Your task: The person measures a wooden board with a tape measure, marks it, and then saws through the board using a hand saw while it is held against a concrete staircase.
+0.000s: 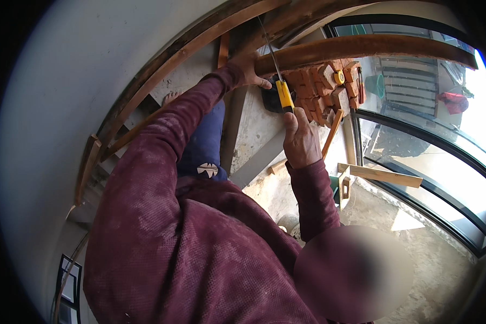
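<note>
My right hand [302, 137] is closed around the yellow-and-black handle of a narrow-bladed saw [284, 93]. Its long thin blade points up and slightly left, crossing a brown wooden beam [351, 49]. My left hand [246, 69] grips the beam near its left end, left of the blade. The thumb stretches out below the beam, while the other fingers are mostly hidden. Whether the teeth bite into the wood cannot be made out.
Stacked red bricks [316, 89] stand beyond my right hand, with a yellow tape measure [339, 77] on top. Long curved timbers [162, 70] run along the left wall. A loose wooden board [383, 175] lies at right, before black-framed glass [421, 137]. Concrete steps [251, 127] are below.
</note>
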Tool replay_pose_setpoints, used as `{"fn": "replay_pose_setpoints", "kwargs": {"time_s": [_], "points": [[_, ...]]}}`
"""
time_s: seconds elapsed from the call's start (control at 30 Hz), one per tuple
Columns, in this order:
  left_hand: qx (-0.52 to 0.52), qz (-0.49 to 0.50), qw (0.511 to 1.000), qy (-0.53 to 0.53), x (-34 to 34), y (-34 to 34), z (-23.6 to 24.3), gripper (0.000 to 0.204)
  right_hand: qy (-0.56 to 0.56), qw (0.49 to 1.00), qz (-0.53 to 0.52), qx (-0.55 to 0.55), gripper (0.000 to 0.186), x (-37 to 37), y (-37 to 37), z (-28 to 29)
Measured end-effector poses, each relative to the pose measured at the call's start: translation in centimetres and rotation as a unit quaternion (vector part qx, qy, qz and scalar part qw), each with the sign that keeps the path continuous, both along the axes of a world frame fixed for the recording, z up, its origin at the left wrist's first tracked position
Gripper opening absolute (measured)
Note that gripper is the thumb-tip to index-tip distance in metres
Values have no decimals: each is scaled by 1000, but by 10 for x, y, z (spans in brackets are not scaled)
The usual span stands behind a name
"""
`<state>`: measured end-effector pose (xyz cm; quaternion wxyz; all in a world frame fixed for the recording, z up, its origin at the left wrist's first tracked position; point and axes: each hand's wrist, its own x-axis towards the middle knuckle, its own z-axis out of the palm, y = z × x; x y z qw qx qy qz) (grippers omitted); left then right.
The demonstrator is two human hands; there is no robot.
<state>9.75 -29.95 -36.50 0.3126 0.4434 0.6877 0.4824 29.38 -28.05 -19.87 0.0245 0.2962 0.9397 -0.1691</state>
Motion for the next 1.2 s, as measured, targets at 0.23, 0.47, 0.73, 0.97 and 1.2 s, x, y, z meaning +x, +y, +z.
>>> {"fn": "replay_pose_setpoints", "kwargs": {"time_s": [0.23,0.47,0.73,0.97,1.2], "points": [[28,-30,998,-42,8,22,-67,43,-35,999,14,3,30,20,-10,5],[47,-90,982,-160,3,51,-83,46,-36,999,9,-4,28,12,-5,0],[-15,-72,991,-112,-8,45,-91,49,-70,994,-61,-55,40,64,-57,78],[-22,-83,995,-58,-6,73,-105,51,-54,998,-5,24,23,5,-8,10],[-12,-69,991,-117,-22,47,-111,50,-53,998,-22,-35,26,49,-47,56]]}}
